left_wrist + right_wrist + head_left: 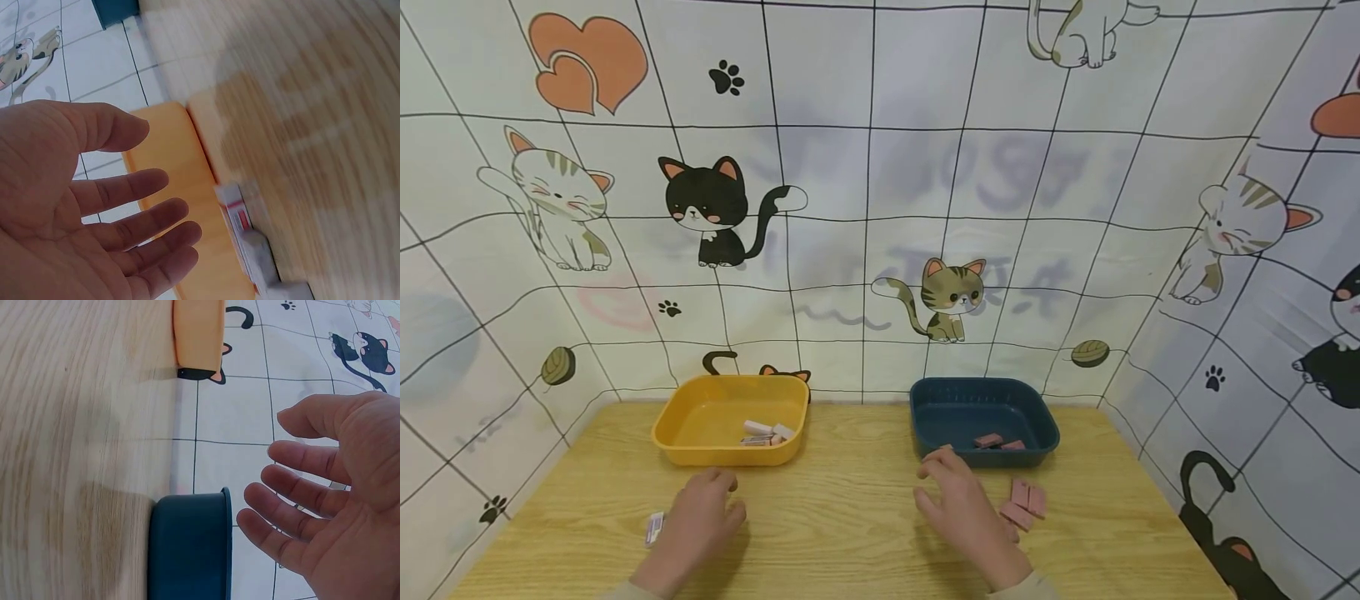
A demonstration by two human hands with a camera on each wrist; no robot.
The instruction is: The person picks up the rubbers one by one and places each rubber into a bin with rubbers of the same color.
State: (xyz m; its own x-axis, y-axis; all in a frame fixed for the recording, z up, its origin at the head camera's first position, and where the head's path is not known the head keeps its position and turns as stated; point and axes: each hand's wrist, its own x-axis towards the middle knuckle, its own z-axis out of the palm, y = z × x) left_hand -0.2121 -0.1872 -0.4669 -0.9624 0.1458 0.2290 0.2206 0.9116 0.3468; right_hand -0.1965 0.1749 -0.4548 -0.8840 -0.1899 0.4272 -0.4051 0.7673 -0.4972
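Your left hand [700, 517] and right hand [961, 506] hover apart, fingers loosely bent, holding nothing. Small pink rectangular blocks [1019, 493] lie on the light wooden table [842, 521] beside your right hand and inside the dark-blue plastic tray [988, 458]; small white printed blocks [655, 528] lie beside your left and inside the yellow plastic tray [722, 457]. They look light and firm; pinch their long sides.

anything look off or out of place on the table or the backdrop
No spill or damage shows. Pink blocks lie loose and angled on the table outside the blue tray, though similar ones are inside it. Faint bluish marks blur part of the cat-print backdrop, unlike its crisp drawings.
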